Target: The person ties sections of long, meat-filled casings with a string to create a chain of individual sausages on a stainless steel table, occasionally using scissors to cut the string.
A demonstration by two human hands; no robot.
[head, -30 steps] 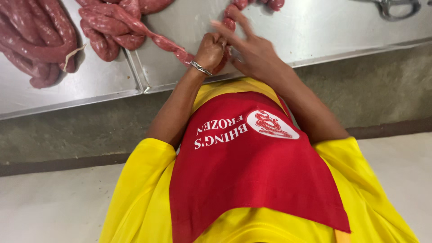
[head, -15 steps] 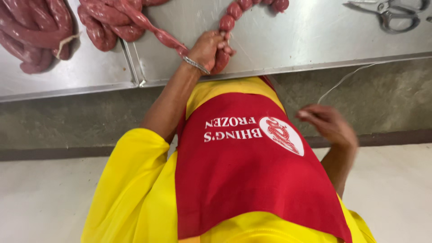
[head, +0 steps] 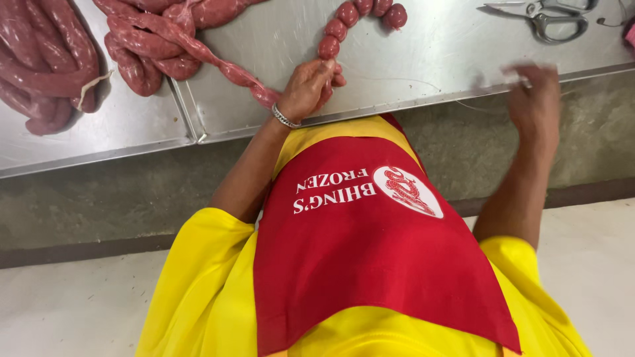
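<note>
On the steel table (head: 430, 59), a chain of tied links (head: 360, 16) is laid above the left hand (head: 307, 86); untied sausage coils (head: 152, 39) are piled further left, scissors (head: 555, 20) are placed far right, above the right hand (head: 536, 99)

The left hand (head: 307, 86) sits at about eleven o'clock from the chest, fingers curled shut in a pinching grip, knuckles up, wrist slightly bent, forearm running down toward seven o'clock. The right hand (head: 536, 99) lies out at two o'clock, blurred, fingers pointing upward, its closure unclear, forearm slanting down to the elbow
</note>
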